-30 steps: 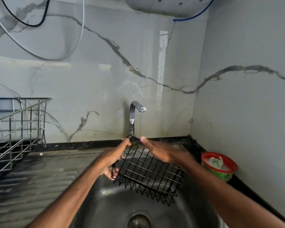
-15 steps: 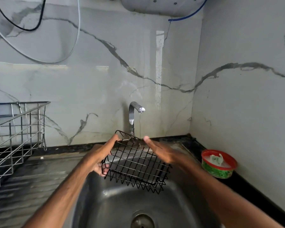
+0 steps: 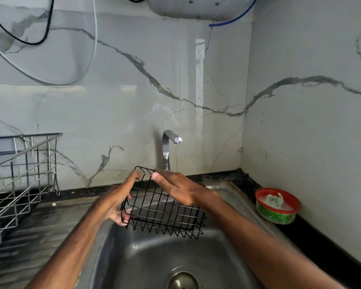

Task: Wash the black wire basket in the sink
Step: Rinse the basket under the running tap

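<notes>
Leftward goes the black wire basket (image 3: 165, 211). A second ago its far corner sat at the foot of the tap, and now it has swung out to the left and levelled a touch, with both hands travelling along.

Nearest us is the steel sink (image 3: 146, 257), its drain (image 3: 182, 280) low in the basin. The basket is held in the air above that basin, tilted, touching nothing but skin.

The left grip (image 3: 117, 203) is wrapped around the basket's left end, fingers curled under the lower edge and the forefinger reaching up to the top rim. The right grip (image 3: 179, 188) is spread wide and flat, fingers straight, laid across the upper mesh. It is pressing or rubbing, not clasping.

How will it handle? It is thin welded wire, so I'd call it light and stiff with little give. Wet coating will likely be slick, and that zigzag lower edge could snag a fingertip. The best hold looks like the rim wire at an end, right where the left already has it. One hand should carry it while the other scrubs.

Behind them, the tap (image 3: 169, 147) runs a thin stream (image 3: 176, 157) that drops out of sight behind the right fingers. I can't tell whether it strikes the wire.

Farther off, a silver dish rack (image 3: 23, 174) stands on the table (image 3: 29, 228) at left. A red-rimmed green tub (image 3: 277, 213) sits by the right wall.
</notes>
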`<move>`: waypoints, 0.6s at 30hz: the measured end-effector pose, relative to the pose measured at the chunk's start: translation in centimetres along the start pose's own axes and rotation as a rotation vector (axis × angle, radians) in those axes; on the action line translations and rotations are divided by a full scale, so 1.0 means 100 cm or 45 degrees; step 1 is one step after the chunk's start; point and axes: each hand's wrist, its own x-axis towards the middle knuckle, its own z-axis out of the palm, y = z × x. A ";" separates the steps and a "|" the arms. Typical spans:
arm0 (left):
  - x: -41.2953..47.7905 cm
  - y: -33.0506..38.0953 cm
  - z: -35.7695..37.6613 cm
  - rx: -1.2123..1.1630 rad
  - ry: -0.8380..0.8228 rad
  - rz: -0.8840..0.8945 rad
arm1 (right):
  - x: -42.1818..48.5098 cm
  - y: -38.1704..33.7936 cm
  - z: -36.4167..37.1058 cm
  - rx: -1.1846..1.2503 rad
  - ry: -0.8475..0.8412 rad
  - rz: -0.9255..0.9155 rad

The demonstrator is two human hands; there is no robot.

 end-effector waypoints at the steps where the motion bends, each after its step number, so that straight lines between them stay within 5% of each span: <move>1: 0.000 0.000 -0.002 -0.001 -0.010 -0.006 | -0.001 0.002 0.000 0.016 0.005 0.009; 9: 0.006 -0.004 -0.019 -0.043 -0.022 -0.012 | -0.036 0.047 -0.014 -0.020 -0.109 0.417; 18: 0.002 0.002 -0.010 -0.001 0.004 0.009 | 0.000 0.024 0.004 -0.034 0.049 0.055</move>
